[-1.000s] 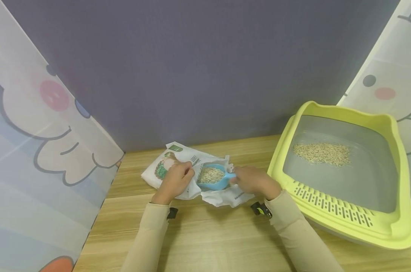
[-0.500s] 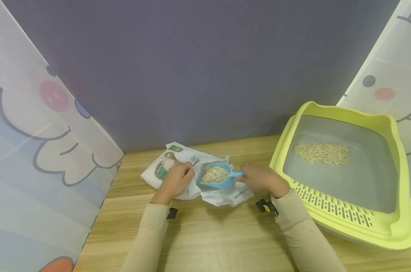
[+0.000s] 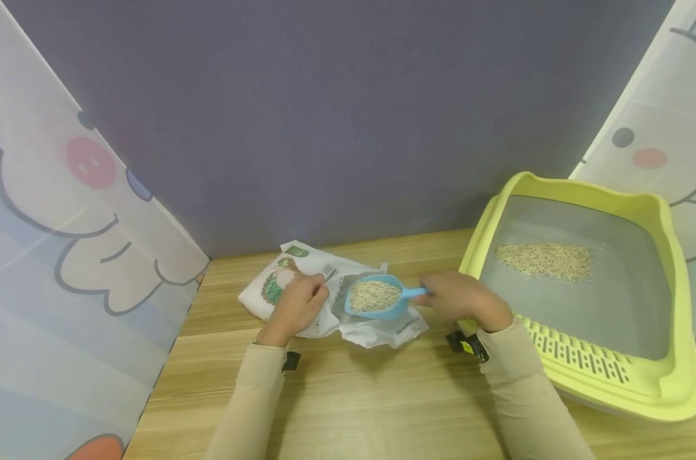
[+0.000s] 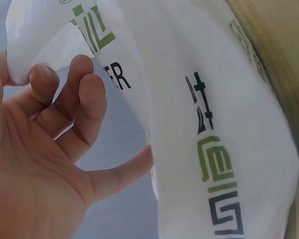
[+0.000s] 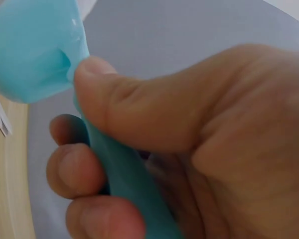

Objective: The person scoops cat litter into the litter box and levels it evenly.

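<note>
A blue scoop [image 3: 395,312] heaped with pale litter pellets [image 3: 374,296] is just over the mouth of a white litter bag [image 3: 339,265]. My right hand [image 3: 459,297] grips its handle; in the right wrist view the thumb [image 5: 119,107] lies along the handle [image 5: 134,184] and the fingers curl round beneath. The bag lies on its side, its torn opening facing right. My left hand [image 3: 299,305] pinches the upper film of the bag near that opening. In the left wrist view the film [image 4: 37,37] runs up from the pinch, and the other fingers are loosely bent.
A litter tray with a yellow rim [image 3: 678,300] and grey floor stands at the right, a patch of pellets [image 3: 546,260] inside. Its near side has a slotted yellow ledge [image 3: 578,351]. Behind the wooden table [image 3: 348,409] rises a grey wall [image 3: 348,128], with printed panels at both sides.
My right hand has drawn the loaded scoop to the right, partly out of the bag's mouth. The left hand has stayed in place on the bag.
</note>
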Action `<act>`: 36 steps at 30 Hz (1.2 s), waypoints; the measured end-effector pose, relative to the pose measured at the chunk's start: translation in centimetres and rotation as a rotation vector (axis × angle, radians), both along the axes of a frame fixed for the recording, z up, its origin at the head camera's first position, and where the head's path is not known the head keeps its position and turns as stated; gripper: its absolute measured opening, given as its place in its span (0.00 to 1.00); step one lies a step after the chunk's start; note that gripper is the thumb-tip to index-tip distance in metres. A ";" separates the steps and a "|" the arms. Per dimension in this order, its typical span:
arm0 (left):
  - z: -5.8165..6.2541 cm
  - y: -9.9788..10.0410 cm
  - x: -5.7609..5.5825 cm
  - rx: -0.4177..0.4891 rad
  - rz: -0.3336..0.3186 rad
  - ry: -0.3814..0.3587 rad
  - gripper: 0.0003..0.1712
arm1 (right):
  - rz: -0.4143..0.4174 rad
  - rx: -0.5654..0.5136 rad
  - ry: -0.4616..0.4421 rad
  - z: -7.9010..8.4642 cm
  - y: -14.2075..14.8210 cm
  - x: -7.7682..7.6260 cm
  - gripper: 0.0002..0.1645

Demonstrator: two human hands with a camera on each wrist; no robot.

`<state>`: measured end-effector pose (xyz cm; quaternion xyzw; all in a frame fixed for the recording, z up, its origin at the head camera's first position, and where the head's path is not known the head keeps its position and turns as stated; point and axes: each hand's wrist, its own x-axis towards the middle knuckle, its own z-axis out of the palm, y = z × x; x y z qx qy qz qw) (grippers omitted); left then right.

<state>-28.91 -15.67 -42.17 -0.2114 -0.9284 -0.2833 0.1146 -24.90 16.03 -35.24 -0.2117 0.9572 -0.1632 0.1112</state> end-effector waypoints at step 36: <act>0.0 0.0 0.0 -0.009 -0.005 0.003 0.18 | -0.032 -0.205 0.028 1.9 5.8 0.8 0.08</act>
